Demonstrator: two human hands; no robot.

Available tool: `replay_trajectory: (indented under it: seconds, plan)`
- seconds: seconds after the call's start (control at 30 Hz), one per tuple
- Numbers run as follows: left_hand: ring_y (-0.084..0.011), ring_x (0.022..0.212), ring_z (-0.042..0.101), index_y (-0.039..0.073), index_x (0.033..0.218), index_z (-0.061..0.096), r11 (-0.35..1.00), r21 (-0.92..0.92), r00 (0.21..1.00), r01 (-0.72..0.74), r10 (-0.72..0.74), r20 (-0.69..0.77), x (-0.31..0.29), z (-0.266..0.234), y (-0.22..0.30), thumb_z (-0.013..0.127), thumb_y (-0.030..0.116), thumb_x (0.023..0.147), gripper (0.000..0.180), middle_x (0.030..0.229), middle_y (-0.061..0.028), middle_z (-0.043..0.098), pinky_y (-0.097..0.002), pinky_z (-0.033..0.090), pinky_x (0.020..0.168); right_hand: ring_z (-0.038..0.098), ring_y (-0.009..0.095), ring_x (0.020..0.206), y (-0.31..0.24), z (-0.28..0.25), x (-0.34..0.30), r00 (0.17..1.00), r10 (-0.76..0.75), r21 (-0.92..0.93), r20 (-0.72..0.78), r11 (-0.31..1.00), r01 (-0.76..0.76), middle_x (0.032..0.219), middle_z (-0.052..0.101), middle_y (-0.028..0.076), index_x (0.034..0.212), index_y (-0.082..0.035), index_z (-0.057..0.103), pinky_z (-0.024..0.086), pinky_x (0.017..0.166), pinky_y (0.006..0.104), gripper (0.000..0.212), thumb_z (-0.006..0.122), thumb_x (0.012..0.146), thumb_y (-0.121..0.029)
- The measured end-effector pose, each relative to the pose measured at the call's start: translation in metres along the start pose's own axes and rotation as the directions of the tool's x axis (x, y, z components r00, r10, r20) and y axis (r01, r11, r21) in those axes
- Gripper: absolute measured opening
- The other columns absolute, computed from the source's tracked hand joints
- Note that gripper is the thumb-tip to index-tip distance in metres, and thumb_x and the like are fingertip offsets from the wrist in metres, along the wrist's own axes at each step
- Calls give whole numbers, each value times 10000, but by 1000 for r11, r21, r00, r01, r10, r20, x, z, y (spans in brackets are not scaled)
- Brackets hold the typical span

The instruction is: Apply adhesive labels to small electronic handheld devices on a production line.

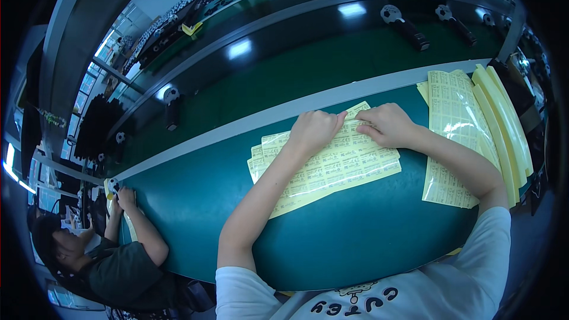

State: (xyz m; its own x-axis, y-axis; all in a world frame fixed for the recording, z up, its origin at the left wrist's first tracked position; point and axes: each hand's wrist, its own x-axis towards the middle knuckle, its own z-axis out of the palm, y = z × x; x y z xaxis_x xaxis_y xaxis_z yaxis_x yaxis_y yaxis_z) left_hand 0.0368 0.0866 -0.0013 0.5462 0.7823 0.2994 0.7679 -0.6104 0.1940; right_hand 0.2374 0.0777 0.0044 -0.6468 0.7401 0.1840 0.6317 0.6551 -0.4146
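Pale yellow sheets of printed labels (338, 169) lie in a small overlapping stack on the green table in front of me. At their far edge, my left hand (314, 132) is closed, thumb pressed against a raised bit of a sheet. Close to its right, my right hand (386, 125) pinches the same far part, fingers bent and thumb pointing left. A corner of the label sheet sticks up between the two hands. The fingertips partly hide the spot they grip.
More yellow label sheets (453, 136) are piled on the right, some curled. Beyond the pale table rail (267, 112) runs a dark green conveyor with black-handled, football-patterned devices (406, 26). A co-worker (118, 261) sits at the left, handling a similar device (112, 187). Another person is across the line.
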Motion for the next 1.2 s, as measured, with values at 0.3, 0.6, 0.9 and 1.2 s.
replay_trajectory:
  seconds: [0.3, 0.6, 0.9, 1.2]
  plan:
    - [-346, 475, 527, 41, 536, 583, 998, 65, 1000, 2, -2, 12, 0, -1, 2, 424, 319, 916, 497, 484, -147, 532, -417, 443, 477, 584, 286, 608, 1, 1, -1, 999, -21, -12, -41, 1000, 20, 725, 623, 121, 925, -28, 623, 442, 571, 367, 228, 559, 827, -223]
    - [-298, 511, 557, 84, 704, 600, 993, -5, 992, -120, 120, -36, -4, 2, -6, 472, 336, 893, 340, 546, -98, 575, -393, 437, 486, 582, 280, 603, -1, 4, -1, 997, -40, -12, -59, 999, 39, 714, 619, 114, 900, -32, 622, 442, 565, 367, 211, 559, 826, -219]
    - [-268, 494, 551, 99, 723, 574, 976, -75, 979, -203, 201, -33, -4, 0, -8, 515, 328, 870, 278, 535, -68, 565, -364, 420, 471, 567, 271, 572, -1, 3, -1, 995, -48, 25, -93, 998, 50, 672, 607, 109, 857, -41, 636, 431, 551, 354, 187, 574, 818, -213]
    - [-287, 459, 525, 77, 705, 564, 981, -17, 981, -194, 194, 1, -5, 1, -5, 532, 299, 866, 277, 496, -95, 537, -370, 401, 447, 561, 277, 564, 0, 4, 1, 997, -23, 57, -79, 998, 28, 673, 612, 116, 816, -49, 648, 422, 541, 356, 168, 571, 820, -198]
